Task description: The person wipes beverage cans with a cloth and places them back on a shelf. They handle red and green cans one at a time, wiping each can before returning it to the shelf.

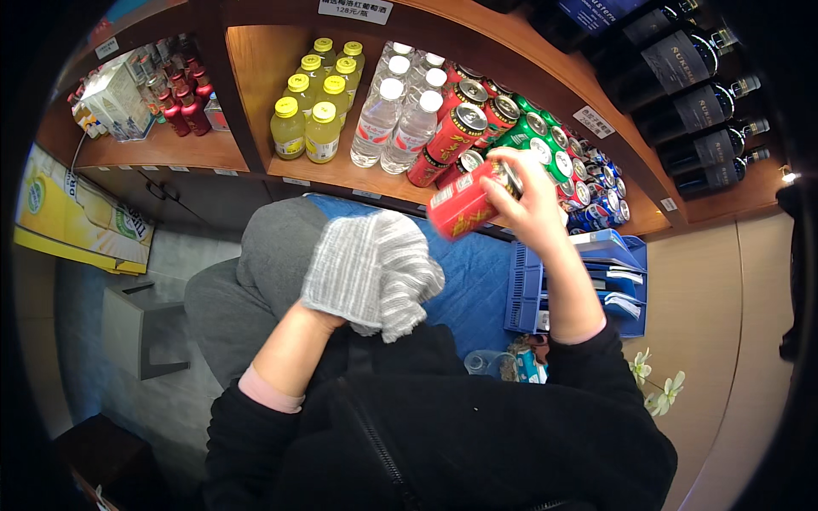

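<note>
My right hand (527, 195) grips a red drink can (463, 203) near its top, tilted, in front of the wooden shelf (332, 176). A grey-and-white striped cloth (374, 268) covers my left hand, which lies over my lap; its fingers are hidden under the cloth. On the shelf beyond stand stacked red cans (461, 131), clear bottles with white caps (377, 118) and yellow drink bottles (323, 131). Green cans (530, 131) and blue cans (594, 214) lie farther right.
Dark wine bottles (677, 64) lie on the upper right shelf. A blue plastic file rack (521, 287) stands right of my lap, with a clear plastic container (489, 363) nearby. At left are a grey stool (124, 319), a yellow carton (77, 211) and small red bottles (192, 112).
</note>
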Demonstrator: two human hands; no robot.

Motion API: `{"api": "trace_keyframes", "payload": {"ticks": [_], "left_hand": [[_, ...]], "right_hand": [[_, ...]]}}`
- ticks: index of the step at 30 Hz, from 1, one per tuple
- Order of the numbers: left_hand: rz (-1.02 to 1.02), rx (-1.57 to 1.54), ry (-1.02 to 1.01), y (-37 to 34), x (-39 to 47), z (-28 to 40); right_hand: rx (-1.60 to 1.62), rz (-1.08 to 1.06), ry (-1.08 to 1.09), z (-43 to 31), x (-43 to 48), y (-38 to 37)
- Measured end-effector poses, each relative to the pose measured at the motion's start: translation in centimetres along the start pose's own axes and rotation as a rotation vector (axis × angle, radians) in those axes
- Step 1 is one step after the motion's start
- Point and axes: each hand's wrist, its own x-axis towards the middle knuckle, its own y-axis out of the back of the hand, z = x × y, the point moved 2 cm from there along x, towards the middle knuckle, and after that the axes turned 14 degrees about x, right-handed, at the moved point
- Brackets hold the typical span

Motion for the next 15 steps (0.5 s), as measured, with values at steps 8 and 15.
{"api": "trace_keyframes", "payload": {"ticks": [8, 15], "left_hand": [[-0.148, 0.227, 0.225, 1.4, -2.2, -3.4], [-0.199, 0.161, 0.287, 0.4, -3.2, -3.8]], "right_hand": [[-0.492, -0.038, -0.093, 8.2, 4.5, 0.8], [-0.574, -0.019, -0.088, 10.1, 4.2, 0.4]]}}
